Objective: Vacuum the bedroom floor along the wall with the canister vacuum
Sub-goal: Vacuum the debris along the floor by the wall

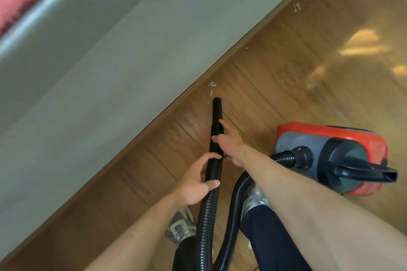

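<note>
Hose [214,138] runs lengthwise away from both hands toward the scraps [211,88] just past its tip. Right hand [229,141] is nearer them; left hand [199,179] sits behind. Fingers of both curl around the hose.

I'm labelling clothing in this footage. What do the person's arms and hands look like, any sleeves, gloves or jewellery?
Both forearms are bare right down to the picture's lower edge, with no sleeve showing. The left hand and right hand are ungloved, and no watch, ring or bracelet is visible on either wrist or on the fingers that show.
</note>
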Demonstrator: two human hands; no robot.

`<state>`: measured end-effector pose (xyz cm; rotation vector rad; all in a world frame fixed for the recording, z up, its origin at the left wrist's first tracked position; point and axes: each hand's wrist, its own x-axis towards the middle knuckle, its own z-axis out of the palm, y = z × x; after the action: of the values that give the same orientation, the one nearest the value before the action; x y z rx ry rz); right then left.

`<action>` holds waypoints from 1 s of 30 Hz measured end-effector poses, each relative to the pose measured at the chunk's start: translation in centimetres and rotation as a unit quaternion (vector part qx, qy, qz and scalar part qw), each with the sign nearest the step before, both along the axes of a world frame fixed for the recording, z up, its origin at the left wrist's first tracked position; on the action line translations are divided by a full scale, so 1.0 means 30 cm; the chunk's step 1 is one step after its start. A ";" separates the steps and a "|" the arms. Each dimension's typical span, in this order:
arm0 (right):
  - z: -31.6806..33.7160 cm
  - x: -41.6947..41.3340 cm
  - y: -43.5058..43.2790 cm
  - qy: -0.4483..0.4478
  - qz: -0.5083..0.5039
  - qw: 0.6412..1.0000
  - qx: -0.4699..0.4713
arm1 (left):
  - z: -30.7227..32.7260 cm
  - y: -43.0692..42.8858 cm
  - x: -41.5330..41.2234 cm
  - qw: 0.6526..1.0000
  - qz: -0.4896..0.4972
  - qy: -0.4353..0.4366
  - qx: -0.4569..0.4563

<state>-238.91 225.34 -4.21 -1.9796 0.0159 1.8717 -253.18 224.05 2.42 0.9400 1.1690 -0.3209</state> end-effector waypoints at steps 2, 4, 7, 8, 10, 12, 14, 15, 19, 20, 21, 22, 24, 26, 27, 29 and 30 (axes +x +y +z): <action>-0.016 0.017 0.001 0.004 -0.003 1.000 0.006 | -0.006 0.004 0.017 1.000 -0.004 0.004 0.002; -0.026 0.021 0.014 0.009 -0.007 1.000 0.016 | -0.009 0.016 0.020 1.000 0.002 0.008 0.006; -0.039 0.011 0.052 0.023 -0.007 0.999 0.035 | -0.011 0.052 0.007 1.000 0.019 0.020 0.006; -0.040 0.003 0.067 0.028 -0.004 0.999 0.040 | -0.012 0.065 0.003 0.999 0.025 0.026 0.002; -0.043 -0.008 0.097 0.031 0.002 0.998 0.048 | -0.012 0.089 0.001 0.999 0.035 0.038 -0.002; -0.049 -0.006 0.121 0.029 0.006 0.998 0.057 | -0.014 0.109 0.009 0.998 0.037 0.043 0.004; -0.051 0.013 0.129 0.022 0.001 0.998 0.061 | -0.016 0.125 0.028 0.999 0.031 0.040 0.005; -0.053 0.028 0.128 0.018 -0.006 0.998 0.061 | -0.017 0.130 0.040 0.999 0.023 0.038 0.005; -0.053 0.077 0.088 0.016 -0.010 0.998 0.053 | -0.024 0.113 0.079 1.000 -0.012 0.024 0.001; -0.053 0.077 0.074 0.017 -0.005 0.999 0.051 | -0.022 0.099 0.078 1.000 -0.013 0.021 -0.002; -0.053 0.073 0.060 0.018 0.002 0.999 0.049 | -0.019 0.084 0.072 1.000 -0.012 0.020 -0.005; -0.052 0.060 0.047 0.021 0.009 0.999 0.047 | -0.015 0.069 0.061 1.000 -0.008 0.021 -0.008; -0.048 0.018 0.027 0.030 0.024 0.998 0.044 | -0.006 0.041 0.025 1.000 0.007 0.027 -0.016; -0.047 -0.038 0.018 0.042 0.038 0.997 0.045 | 0.004 0.019 -0.025 0.999 0.032 0.037 -0.024; -0.043 -0.069 0.018 0.048 0.046 0.997 0.045 | 0.011 0.010 -0.052 0.998 0.044 0.042 -0.025; -0.033 -0.131 0.019 0.056 0.063 0.996 0.044 | 0.028 -0.006 -0.107 0.997 0.061 0.051 -0.020; -0.029 -0.159 0.019 0.059 0.073 0.995 0.042 | 0.039 -0.014 -0.130 0.996 0.070 0.054 -0.021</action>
<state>-243.70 225.91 -5.09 -1.8558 -0.1738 2.0441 -257.10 223.63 3.60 0.8069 1.3151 -0.2837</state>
